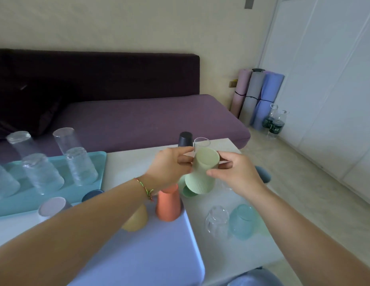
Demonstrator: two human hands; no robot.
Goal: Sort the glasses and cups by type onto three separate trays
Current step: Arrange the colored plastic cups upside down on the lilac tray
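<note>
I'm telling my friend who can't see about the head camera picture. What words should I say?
The left hand and right hand hold a pale green cup above a white table. On the left, a teal tray carries upside-down clear glasses; nearer, an orange cup stands upside down on a bluish tray.

dim, soft daylight | bluish cast | wide-angle bending at edges | near forearms blurred | no glare
</note>
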